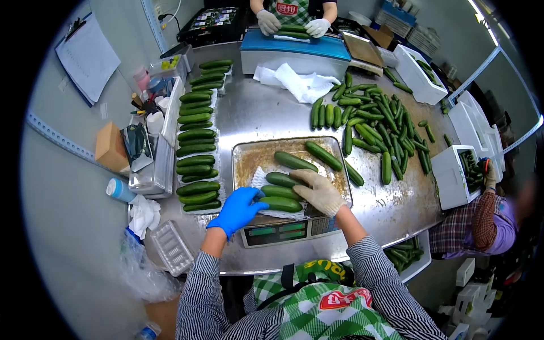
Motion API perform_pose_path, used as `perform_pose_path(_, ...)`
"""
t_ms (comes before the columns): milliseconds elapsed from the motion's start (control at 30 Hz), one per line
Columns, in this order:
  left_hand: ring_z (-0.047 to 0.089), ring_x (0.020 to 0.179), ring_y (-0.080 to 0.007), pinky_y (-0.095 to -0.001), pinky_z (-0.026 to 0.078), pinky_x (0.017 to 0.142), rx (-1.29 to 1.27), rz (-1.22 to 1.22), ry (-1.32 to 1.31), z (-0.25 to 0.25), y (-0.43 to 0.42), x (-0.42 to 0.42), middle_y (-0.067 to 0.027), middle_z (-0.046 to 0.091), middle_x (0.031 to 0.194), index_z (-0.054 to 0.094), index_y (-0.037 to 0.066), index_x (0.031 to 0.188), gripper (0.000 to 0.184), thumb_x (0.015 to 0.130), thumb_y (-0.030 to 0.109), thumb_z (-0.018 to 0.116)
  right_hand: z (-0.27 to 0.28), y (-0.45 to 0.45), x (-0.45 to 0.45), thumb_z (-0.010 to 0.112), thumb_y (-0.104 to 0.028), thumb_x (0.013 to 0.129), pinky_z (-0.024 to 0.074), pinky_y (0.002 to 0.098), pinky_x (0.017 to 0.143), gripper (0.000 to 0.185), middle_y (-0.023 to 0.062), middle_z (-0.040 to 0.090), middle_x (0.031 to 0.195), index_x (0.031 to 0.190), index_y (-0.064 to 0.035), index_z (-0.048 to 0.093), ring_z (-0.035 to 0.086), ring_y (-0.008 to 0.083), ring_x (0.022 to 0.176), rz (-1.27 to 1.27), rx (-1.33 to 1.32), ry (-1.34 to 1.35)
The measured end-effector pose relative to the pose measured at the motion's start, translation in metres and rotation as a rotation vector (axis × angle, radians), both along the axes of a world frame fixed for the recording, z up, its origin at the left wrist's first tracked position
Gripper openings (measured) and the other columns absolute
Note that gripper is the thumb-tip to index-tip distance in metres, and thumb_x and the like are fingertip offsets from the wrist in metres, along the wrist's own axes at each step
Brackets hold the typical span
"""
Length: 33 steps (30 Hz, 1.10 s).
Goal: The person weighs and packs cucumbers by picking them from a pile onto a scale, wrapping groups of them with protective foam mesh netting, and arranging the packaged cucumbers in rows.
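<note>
Left grip [235,208] parted at left ends of cucumbers [282,204], centre frame; right grip [320,192] spread over right ends. Likely light, stiff, slick, easily scuffed; best cupped mid-length.

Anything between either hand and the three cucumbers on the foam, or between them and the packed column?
Nothing visible separates left hand or right hand from the three cucumbers. Toward the packed column, the left hand and pan's rim intervene.
</note>
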<state>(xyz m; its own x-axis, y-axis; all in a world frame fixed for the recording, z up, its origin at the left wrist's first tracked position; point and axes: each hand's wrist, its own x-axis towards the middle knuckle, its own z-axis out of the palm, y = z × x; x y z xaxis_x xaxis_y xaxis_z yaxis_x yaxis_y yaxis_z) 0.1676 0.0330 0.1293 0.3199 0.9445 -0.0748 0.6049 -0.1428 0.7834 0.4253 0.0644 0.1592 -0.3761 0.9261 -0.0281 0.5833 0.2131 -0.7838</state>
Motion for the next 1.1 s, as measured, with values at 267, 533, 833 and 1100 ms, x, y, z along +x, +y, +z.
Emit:
perform_pose_path(267,0.062,0.081,-0.0255,-0.0361,0.052,0.076,0.136,0.027,-0.008,-0.019,-0.006,0.002,-0.0140,0.065,0.091,0.068,0.002,0.108,0.034,0.082,0.021,0.077,0.019,0.034,-0.041,0.068,-0.046,0.081,0.0518,0.0434,0.083,0.044,0.0225,0.069,0.090,0.092,-0.0046,0.076,0.067,0.0365,0.088,-0.180,-0.108,-0.274)
perform_pose_path(533,0.065,0.097,-0.0315,-0.0371,0.054,0.084,0.033,0.203,-0.260,-0.031,-0.007,-0.005,-0.0149,0.066,0.110,0.066,0.007,0.120,0.031,0.090,0.012,0.067,-0.017,0.007,-0.004,0.061,-0.028,0.089,0.0486,0.0438,0.090,0.033,0.0197,0.068,0.102,0.111,-0.0049,0.071,0.063,0.0378,0.099,-0.089,0.230,-0.126)
perform_pose_path(833,0.067,0.094,-0.0304,-0.0411,0.055,0.078,0.344,-0.235,0.484,-0.019,0.072,0.005,-0.0077,0.064,0.111,0.065,0.022,0.124,0.037,0.088,0.018,0.066,-0.007,0.006,0.003,0.067,-0.019,0.084,0.0477,0.0451,0.091,0.032,0.0185,0.067,0.098,0.110,-0.0011,0.069,0.062,0.0363,0.097,0.050,0.305,-0.211)
perform_pose_path(1100,0.068,0.082,-0.0286,-0.0394,0.056,0.066,0.486,-0.165,0.272,-0.027,0.074,0.003,-0.0060,0.067,0.094,0.071,0.015,0.101,0.014,0.089,0.017,0.064,0.001,0.004,0.003,0.072,-0.018,0.079,0.0484,0.0427,0.089,0.029,0.0148,0.067,0.100,0.104,-0.0046,0.071,0.062,0.0338,0.097,0.039,0.334,-0.097)
